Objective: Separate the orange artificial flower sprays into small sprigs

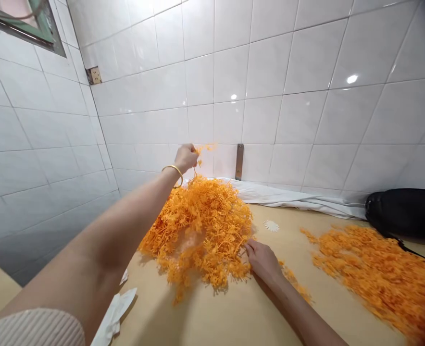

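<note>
White tiled walls wrap the corner, and below them sits your tan desk [234, 312], loaded with orange. Your left hand [185, 157] is up in the air above the far side of the desk, fingers pinched closed on an orange plastic sprig [202, 150], a gold bangle [174, 170] on that wrist. Right under it the big heap of sprigs [201, 230] sits toward the back left of the desk. Your right hand [263, 259] is down flat at the heap's near right edge, fingers loosely curled and touching the sprigs; you can't tell whether it has actually gripped one. Over by the right edge, a second spread of orange pieces [374, 269] lies well apart from the heap. Between the two, a small white flower shape [271, 226]. White cloth [292, 197] runs along the back edge, a black bag [403, 211] fills the back right corner, and crumpled white paper [115, 312] sits at the near left edge.
</note>
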Motion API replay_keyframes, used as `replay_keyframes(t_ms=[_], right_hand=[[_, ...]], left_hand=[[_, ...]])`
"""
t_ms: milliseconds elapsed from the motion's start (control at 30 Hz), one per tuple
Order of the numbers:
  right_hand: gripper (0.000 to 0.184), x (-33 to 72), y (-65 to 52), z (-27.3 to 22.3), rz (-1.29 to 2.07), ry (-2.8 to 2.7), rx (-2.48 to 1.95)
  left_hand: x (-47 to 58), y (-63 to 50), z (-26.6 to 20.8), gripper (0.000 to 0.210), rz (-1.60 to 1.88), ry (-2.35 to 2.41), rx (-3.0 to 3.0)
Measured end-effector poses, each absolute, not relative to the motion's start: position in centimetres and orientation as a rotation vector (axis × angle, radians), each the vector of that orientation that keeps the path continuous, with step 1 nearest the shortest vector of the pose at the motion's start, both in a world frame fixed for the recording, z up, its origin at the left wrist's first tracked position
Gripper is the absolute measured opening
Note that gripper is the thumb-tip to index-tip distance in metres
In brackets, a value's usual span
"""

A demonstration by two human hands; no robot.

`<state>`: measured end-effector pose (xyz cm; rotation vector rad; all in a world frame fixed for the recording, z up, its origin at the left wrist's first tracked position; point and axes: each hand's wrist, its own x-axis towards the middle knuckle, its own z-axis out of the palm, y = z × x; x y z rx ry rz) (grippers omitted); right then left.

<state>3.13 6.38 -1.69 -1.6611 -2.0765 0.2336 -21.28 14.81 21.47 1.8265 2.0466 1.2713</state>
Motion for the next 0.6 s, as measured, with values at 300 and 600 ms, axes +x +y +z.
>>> replay_keyframes(t_ms=[300, 600], right_hand=[[0.030, 6.0, 3.6, 1.1, 0.201, -1.998, -1.512], [0.030, 8.0, 2.4, 0.3, 0.164, -2.177, -1.521]], left_hand=[[-17.3, 7.4, 11.9, 0.084, 0.765, 1.634, 2.926], [-20.8, 9.0, 7.8, 0.094, -0.031, 1.947, 2.941]])
